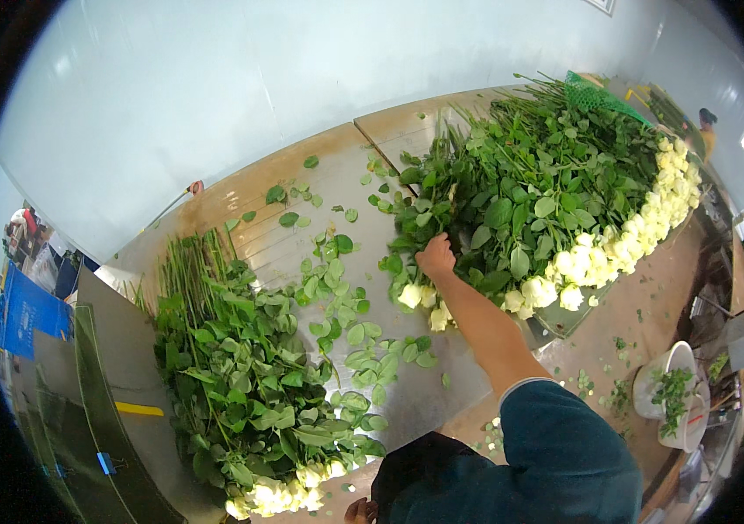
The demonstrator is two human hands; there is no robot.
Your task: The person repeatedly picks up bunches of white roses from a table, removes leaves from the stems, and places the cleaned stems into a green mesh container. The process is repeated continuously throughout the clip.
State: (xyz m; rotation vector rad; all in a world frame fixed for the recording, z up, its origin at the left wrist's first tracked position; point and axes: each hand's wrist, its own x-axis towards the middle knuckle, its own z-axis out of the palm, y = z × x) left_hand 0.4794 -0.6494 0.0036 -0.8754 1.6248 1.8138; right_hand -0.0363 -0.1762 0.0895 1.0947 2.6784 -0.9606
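Observation:
My right hand [437,257] reaches in among the leafy stems at the near left end of a long row of white roses [535,190]. Its fingers are curled at the foliage, and leaves hide whether they grip a stem. A few cream-white rose heads [412,295] lie just below this hand. At the bottom edge my left hand [360,511] is only partly seen, low beside my dark clothing; its fingers are too hidden to read. A second pile of white roses [241,367] lies to the left, cut stems pointing away and blooms toward me.
Loose leaves [326,281] litter the metal-topped table [385,380] between the piles. Green netting [598,98] lies at the far right end. A white bucket [663,373] with greenery stands on the right. A blue binder clip [106,463] grips a dark panel. Another person [708,134] is far right.

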